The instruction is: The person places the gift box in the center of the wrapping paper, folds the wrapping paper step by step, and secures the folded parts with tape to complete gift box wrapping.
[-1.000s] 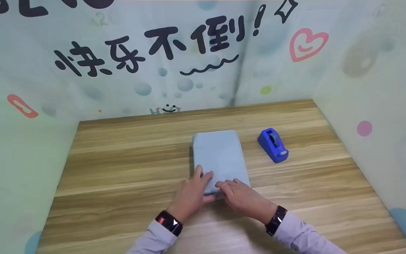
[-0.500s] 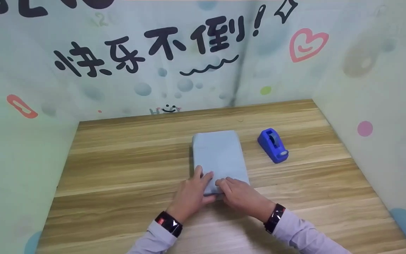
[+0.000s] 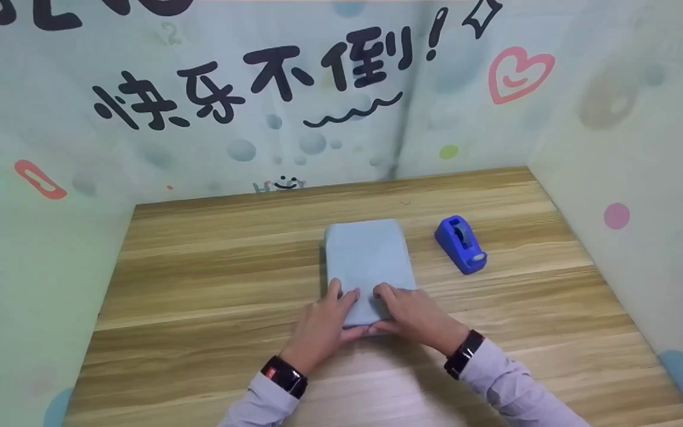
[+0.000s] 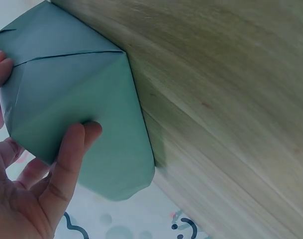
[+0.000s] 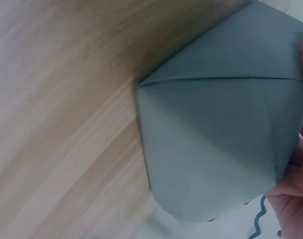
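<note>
A box-shaped package wrapped in pale blue-grey paper (image 3: 365, 255) lies on the wooden table. Its near end has folded paper with a crease running across, seen on the package (image 4: 81, 84) in the left wrist view and on the package (image 5: 211, 134) in the right wrist view. My left hand (image 3: 316, 326) holds its near left corner, fingers over the top and side, thumb along the near end. My right hand (image 3: 423, 317) grips the near right part, fingers bent on top and thumb at the near end, close to the left thumb.
A blue tape dispenser (image 3: 461, 244) stands to the right of the package, beyond my right hand. Printed pale walls (image 3: 258, 142) enclose the wooden table (image 3: 211, 267) at the back and both sides.
My right hand has shifted its fingers farther up the package's top, and its thumb now shows along the near end. The left hand, package and tape dispenser stay in place.
</note>
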Available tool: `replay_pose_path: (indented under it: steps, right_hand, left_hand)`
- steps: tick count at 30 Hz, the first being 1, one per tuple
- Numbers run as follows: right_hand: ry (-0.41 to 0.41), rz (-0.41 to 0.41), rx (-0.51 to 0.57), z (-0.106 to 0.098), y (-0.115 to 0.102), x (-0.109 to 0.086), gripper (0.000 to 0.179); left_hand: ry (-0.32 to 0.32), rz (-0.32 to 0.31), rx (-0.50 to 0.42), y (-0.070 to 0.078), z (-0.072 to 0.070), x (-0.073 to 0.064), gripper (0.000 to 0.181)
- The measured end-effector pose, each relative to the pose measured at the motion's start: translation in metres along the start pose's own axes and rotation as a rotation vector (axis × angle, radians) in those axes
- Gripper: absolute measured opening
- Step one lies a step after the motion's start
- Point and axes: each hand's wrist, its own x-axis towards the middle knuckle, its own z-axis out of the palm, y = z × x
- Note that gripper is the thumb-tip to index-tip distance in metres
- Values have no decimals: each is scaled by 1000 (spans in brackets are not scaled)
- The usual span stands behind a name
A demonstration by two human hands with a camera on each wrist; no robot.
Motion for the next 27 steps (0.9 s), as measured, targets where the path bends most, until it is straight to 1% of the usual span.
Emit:
replay_pose_path:
  steps: [1, 3, 5, 7, 9, 10, 12, 14, 15, 16, 17, 19, 21, 24, 27]
  right_hand:
    - [-21, 18, 47, -2, 2, 1, 54]
    - [-65, 72, 181, -6, 6, 4, 47]
    - [-67, 142, 309, -8, 12, 5, 38]
    - [-15, 219, 395, -7, 18, 4, 29]
    - [67, 324, 426, -5, 24, 0, 26]
    - [100, 384, 429, -4, 27, -2, 27]
    - [122, 516, 458, -1, 32, -8, 33]
    - [98, 618, 513, 1, 36, -13, 40]
    - [77, 645, 546, 2, 37, -16, 42]
    - [57, 657, 586, 2, 39, -17, 43]
    - [43, 659, 627, 3, 39, -19, 42]
    - [42, 636, 724, 4, 40, -22, 38]
    - [61, 619, 813, 4, 40, -24, 35]
    - [108, 623, 921, 4, 37, -27, 33]
    - [170, 630, 977, 1, 33, -29, 32]
  left_hand:
    - [-4, 2, -10, 0, -1, 0, 67]
    - [-17, 7, -26, -1, -3, 1, 66]
    - [-35, 9, -61, -2, -6, 1, 65]
    - [-43, 5, -125, -5, -9, 0, 62]
    - [-62, -30, -223, -9, -13, -1, 58]
    - [-64, -67, -279, -12, -14, -1, 56]
    - [-77, -176, -394, -17, -15, -1, 57]
    - [-121, -298, -516, -22, -13, -1, 59]
    - [-139, -345, -569, -24, -12, 0, 61]
    - [-156, -384, -613, -26, -10, 0, 63]
    - [-176, -408, -656, -27, -9, 0, 64]
    - [-193, -407, -719, -29, -7, 1, 63]
    - [-179, -399, -748, -29, -6, 1, 62]
    - [-144, -408, -792, -28, -6, 0, 59]
    - [-103, -422, -889, -26, -7, 0, 54]
